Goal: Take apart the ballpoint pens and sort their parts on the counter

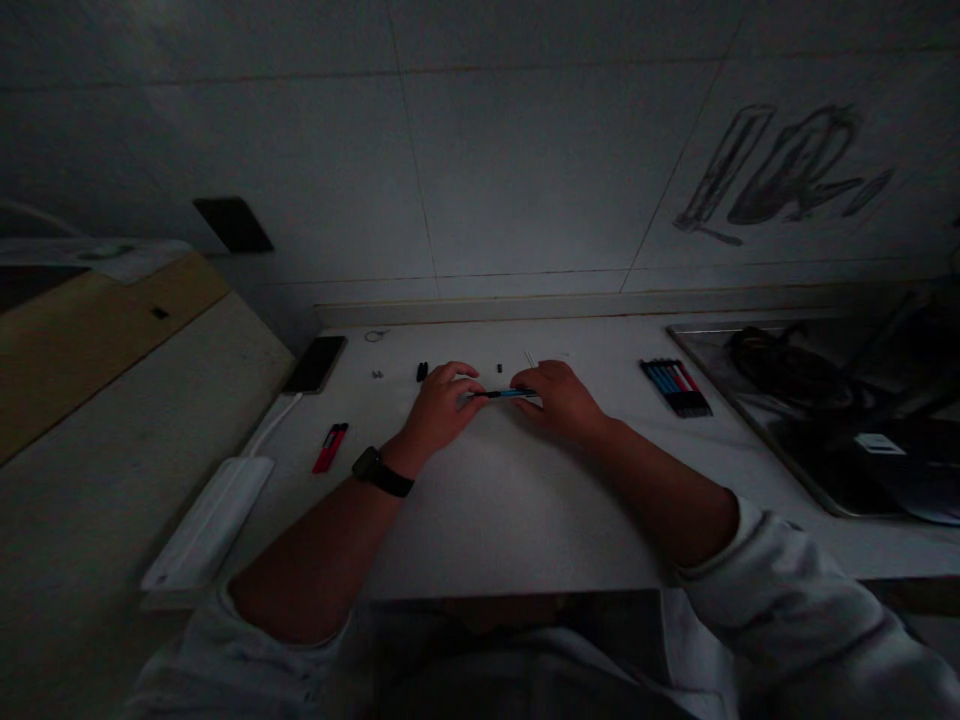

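- Across the pale desk (510, 500), under dim light, a person leans in with both forearms laid forward, sleeves pushed up.
- At the right edge sits a dark tray (795, 440) with tangled things in it that I cannot make out.
- On the near left lies a white slab (210, 520) with a cord, and further back a phone (315, 364).
- Left hand (441, 405), watch on its wrist, is closed in a pinch on one end of a slim blue pen (504, 394); right hand (556, 396) grips the other end, the pen held level just above the desk between them.
- My guess: the pen is being pulled apart or screwed together, so a steady twist along its length is what comes next.
- More pens in a pack (676, 386) lie well to the right; a red cutter (329, 447) sits to the left.
- Tiny dark bits (421, 371) are scattered behind the hands.
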The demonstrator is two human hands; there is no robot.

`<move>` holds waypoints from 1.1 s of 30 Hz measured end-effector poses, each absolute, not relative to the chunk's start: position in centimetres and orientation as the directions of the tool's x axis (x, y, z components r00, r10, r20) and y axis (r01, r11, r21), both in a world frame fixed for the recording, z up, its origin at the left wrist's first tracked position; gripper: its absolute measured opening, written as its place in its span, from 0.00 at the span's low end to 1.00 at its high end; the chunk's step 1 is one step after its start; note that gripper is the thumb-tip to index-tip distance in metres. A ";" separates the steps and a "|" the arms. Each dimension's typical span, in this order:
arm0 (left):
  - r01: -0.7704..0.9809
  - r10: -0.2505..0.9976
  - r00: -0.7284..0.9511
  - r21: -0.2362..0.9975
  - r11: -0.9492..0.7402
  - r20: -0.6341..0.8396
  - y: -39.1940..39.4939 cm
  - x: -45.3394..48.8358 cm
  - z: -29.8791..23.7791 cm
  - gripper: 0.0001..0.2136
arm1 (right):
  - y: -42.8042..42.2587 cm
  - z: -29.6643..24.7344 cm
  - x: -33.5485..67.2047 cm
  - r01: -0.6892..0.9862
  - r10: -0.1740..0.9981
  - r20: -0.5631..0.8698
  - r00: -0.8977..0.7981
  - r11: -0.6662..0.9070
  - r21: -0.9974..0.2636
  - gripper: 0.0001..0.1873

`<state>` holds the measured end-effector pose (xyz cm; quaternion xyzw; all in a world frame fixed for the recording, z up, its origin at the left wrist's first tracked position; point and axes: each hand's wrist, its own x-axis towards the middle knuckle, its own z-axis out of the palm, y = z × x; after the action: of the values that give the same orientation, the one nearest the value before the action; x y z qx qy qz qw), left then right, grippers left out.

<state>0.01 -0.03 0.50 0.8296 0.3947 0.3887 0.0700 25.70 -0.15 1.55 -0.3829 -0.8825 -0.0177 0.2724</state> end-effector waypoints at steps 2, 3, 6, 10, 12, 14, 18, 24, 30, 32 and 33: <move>0.601 0.710 0.389 0.423 -0.679 0.588 -0.1 0.0 0.6 0.03 | -0.2 1.6 25.7 0.688 0.667 0.492 -0.560 0.705 -0.173 0.12; 0.600 0.708 0.392 0.421 -0.680 0.587 -0.1 0.1 0.6 0.03 | -0.1 1.6 25.6 0.686 0.664 0.492 -0.563 0.707 -0.170 0.11; 0.596 0.696 0.407 0.405 -0.693 0.592 -0.1 0.0 0.6 0.04 | -0.1 1.5 25.3 0.691 0.664 0.480 -0.574 0.707 -0.152 0.12; 0.599 0.678 0.420 0.377 -0.706 0.603 0.0 0.0 0.5 0.04 | -0.2 1.4 24.9 0.706 0.690 0.437 -0.577 0.690 -0.159 0.17; 0.602 0.681 0.401 0.384 -0.700 0.613 0.0 -0.1 0.5 0.03 | -0.3 1.6 25.0 0.715 0.712 0.466 -0.525 0.666 -0.214 0.17; 0.611 0.700 0.346 0.416 -0.673 0.624 0.1 -0.3 0.5 0.03 | -0.1 1.9 25.4 0.710 0.738 0.538 -0.408 0.627 -0.321 0.18; 0.621 0.749 0.182 0.516 -0.590 0.638 0.6 -0.7 0.5 0.03 | 0.7 2.1 26.3 0.588 0.759 0.644 -0.096 0.565 -0.578 0.19; 0.593 0.763 0.111 0.574 -0.565 0.637 0.9 -0.9 0.3 0.02 | 1.1 1.6 26.3 0.500 0.767 0.637 -0.075 0.582 -0.642 0.13; 0.597 0.770 0.116 0.576 -0.559 0.627 0.9 -0.9 0.3 0.03 | 0.8 1.5 26.0 0.535 0.736 0.664 -0.129 0.616 -0.578 0.13; 0.595 0.770 0.115 0.578 -0.559 0.627 1.0 -0.9 0.2 0.03 | 0.7 1.5 26.0 0.542 0.726 0.672 -0.150 0.629 -0.558 0.14; 0.594 0.770 0.114 0.578 -0.560 0.628 1.1 -1.0 0.1 0.03 | 0.7 1.5 26.0 0.546 0.719 0.676 -0.160 0.635 -0.547 0.14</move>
<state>-0.99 1.07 0.10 0.7406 0.4602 0.4811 0.0915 26.02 0.70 1.52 -0.4181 -0.7565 0.0876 0.4952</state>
